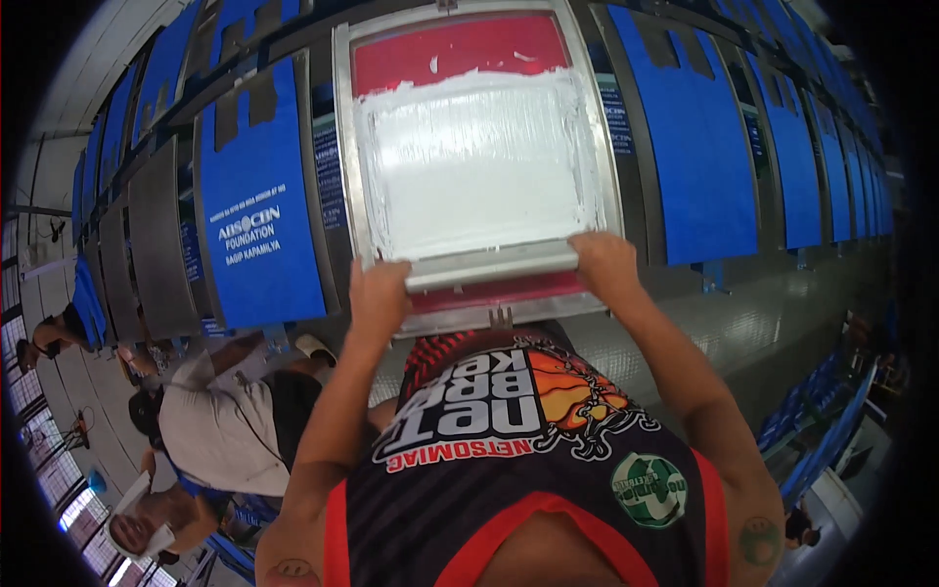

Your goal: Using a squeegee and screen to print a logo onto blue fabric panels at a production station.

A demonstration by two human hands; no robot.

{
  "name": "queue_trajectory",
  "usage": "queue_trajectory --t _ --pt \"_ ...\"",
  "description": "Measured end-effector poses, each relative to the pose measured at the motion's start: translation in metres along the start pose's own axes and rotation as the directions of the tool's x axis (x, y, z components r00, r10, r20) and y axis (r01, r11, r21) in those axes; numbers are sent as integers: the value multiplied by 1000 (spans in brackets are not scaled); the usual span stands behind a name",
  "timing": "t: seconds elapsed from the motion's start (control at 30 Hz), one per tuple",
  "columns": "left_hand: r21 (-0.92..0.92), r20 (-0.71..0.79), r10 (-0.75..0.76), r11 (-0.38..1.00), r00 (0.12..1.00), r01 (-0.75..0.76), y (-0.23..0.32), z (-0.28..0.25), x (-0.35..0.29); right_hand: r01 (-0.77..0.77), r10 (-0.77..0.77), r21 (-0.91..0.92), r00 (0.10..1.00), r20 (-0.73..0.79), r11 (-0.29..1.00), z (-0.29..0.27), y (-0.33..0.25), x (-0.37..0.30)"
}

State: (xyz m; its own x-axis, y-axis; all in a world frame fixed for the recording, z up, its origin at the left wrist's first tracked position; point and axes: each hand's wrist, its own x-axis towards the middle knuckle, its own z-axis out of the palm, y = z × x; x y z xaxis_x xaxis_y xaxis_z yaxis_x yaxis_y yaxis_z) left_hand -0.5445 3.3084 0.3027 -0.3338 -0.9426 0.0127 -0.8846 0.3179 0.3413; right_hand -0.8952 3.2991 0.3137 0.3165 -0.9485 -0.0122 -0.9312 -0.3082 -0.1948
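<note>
A silk-screen frame (344, 127) with metal edges lies in front of me. White ink (479, 166) coats most of its mesh, and red mesh (430, 54) shows at the far end, with a red strip at the near end. Across the near part of the screen rests a long pale squeegee (492, 269). My left hand (380, 295) is closed round its left end, and my right hand (603, 262) grips the right end. What lies beneath the screen is hidden.
Blue cloth bags (249, 215) with cut-out handles lie flat on dark boards to the left; more blue bags (685, 147) line the right. A person in a light shirt (220, 426) is bent over at lower left, and another person (147, 523) is farther down.
</note>
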Motion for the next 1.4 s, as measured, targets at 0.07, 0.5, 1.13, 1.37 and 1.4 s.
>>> queue_trajectory --t 0.07,0.5,1.13,1.37,1.4 --pt "84 -112 65 995 992 -55 -14 22 22 -15 11 -60 998 -64 998 22 16 29" --pt "31 -29 72 997 997 -71 1 6 30 -177 191 -83 955 228 981 2 27 44" --pt "136 -11 -76 988 997 77 -63 -8 179 -146 166 -157 978 128 977 -16 50 189" --pt "391 279 -179 918 944 58 -24 -36 277 -152 192 -161 943 271 975 -33 68 238" --pt "337 226 -107 941 968 25 -13 -15 279 -82 72 -106 993 -92 991 -20 61 219"
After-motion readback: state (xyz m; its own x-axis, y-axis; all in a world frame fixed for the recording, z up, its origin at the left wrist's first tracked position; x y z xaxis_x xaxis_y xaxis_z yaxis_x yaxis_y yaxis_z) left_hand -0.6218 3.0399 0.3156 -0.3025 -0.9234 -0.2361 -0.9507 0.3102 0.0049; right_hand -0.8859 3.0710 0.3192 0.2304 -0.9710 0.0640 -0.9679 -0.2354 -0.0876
